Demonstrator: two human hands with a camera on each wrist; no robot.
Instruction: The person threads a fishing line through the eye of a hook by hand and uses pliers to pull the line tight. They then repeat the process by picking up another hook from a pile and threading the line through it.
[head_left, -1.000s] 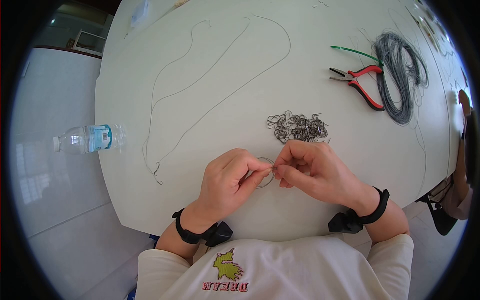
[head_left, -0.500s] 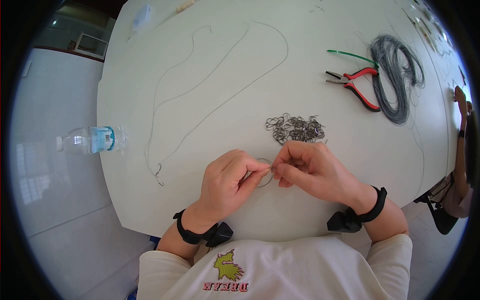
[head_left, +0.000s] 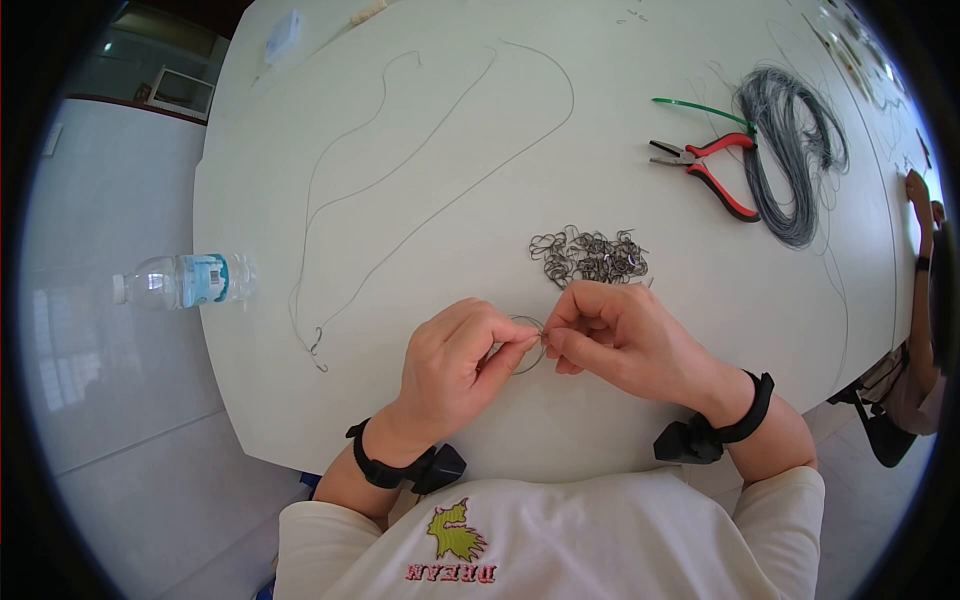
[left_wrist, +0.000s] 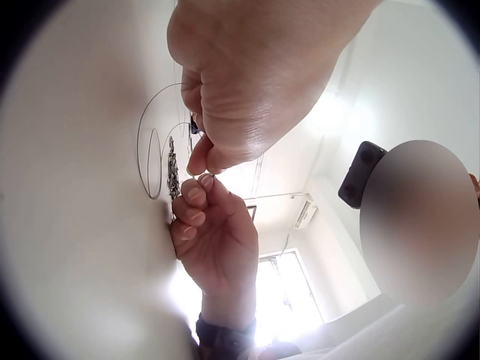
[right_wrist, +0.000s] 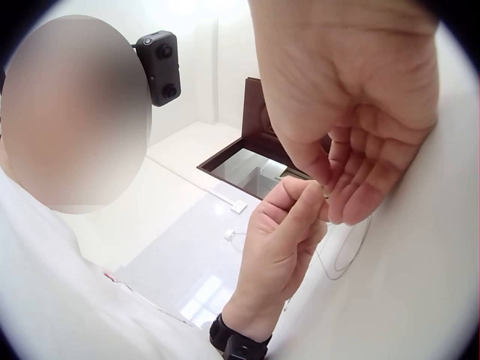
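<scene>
Pinching wire (left_wrist: 138,140) with left hand (head_left: 452,360) and, seemingly, right hand (head_left: 630,345); hooks (head_left: 597,262) at one o'clock. Could spring loose if pinched lightly.

Both hands (head_left: 455,355) pinch, fingertips meeting before the chest.

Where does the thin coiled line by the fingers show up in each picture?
Head view: the coiled line is just below centre, partly behind the left hand.
Left wrist view: coiled line left of centre, mostly upper half.
Right wrist view: coiled line right of centre, below the right hand.
Shared landmark: both hands' fingertips, meeting.
</scene>
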